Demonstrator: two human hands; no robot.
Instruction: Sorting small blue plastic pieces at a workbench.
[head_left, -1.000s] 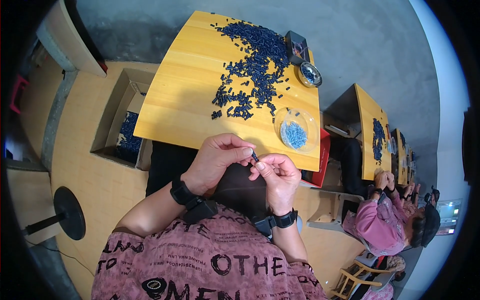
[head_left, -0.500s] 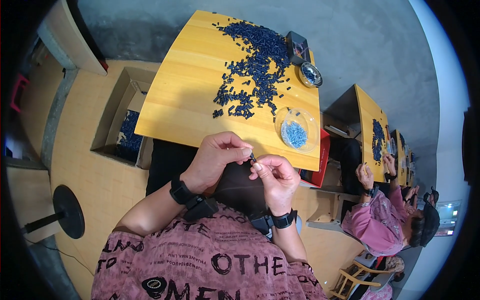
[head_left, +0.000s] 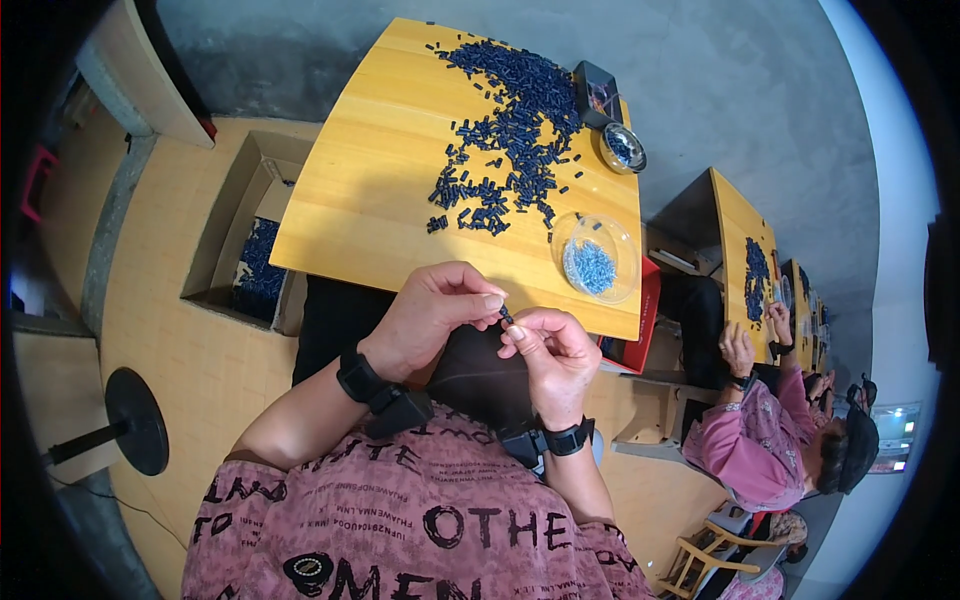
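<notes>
Just off the table's near edge, my two hands meet over my lap. A small dark cylindrical piece [head_left: 506, 314] sits pinched between them. My left hand [head_left: 432, 305] grips its upper end with thumb and forefinger. At its lower end, the thumb and forefinger of my right hand [head_left: 550, 352] are closed on it. Many dark blue-black pieces [head_left: 520, 130] of similar look lie in a loose heap on the yellow wooden table [head_left: 350, 190]. Nearest my right hand on the table stands a clear round bowl [head_left: 628, 268] with small light-blue pieces [head_left: 592, 268] in it.
A metal bowl [head_left: 622, 148] and a black box [head_left: 597, 95] stand at the table's right edge. A red box [head_left: 645, 310] is beside the table. On the floor at left sits a cardboard box [head_left: 215, 240] with dark pieces. A co-worker [head_left: 760, 440] sits at another table to the right.
My hands keep almost the same pose, both still on the small dark piece. The co-worker's hands at the right have shifted slightly.
</notes>
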